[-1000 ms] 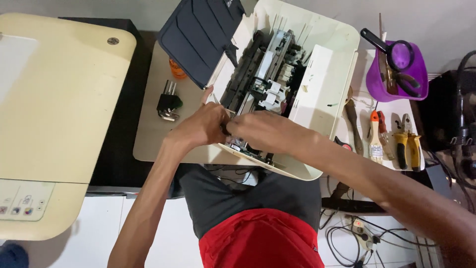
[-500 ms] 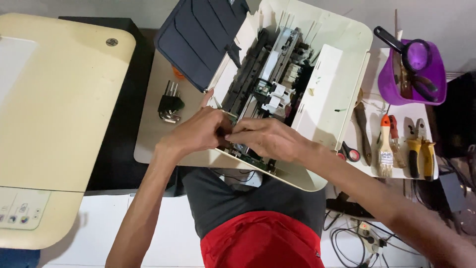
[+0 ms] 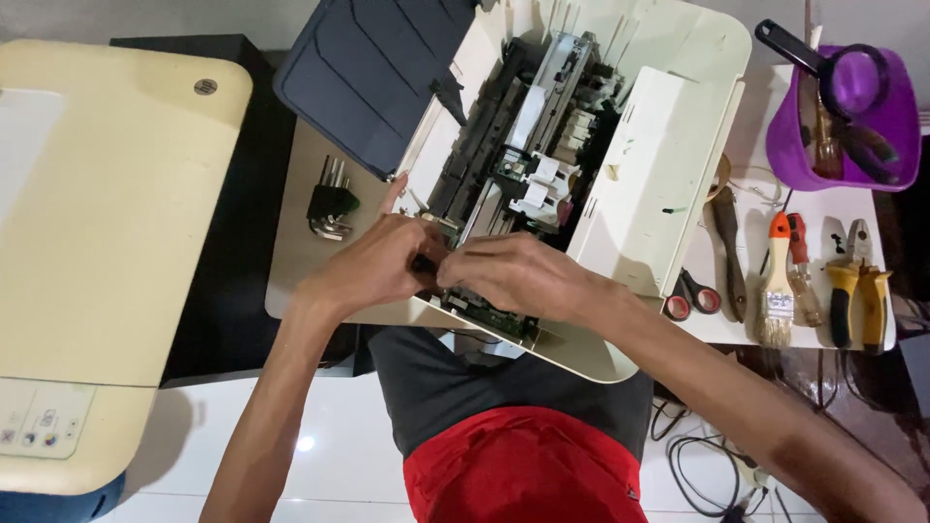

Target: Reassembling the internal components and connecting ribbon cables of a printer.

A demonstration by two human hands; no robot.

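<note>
Both hands unmoved since before, left hand (image 3: 373,266) and right hand (image 3: 509,276) pinched together inside one opened printer (image 3: 668,174), grip contents unclear

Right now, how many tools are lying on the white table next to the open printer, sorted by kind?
Scissors: 1
Paintbrush: 1
Pliers: 1
Red-handled screwdriver: 1
Brown-handled tool, kind unclear: 1
Total: 5

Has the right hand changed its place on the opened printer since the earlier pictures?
No. The right hand remains at the near edge of the opened printer, against the left hand; only the camera view shifts.
</note>
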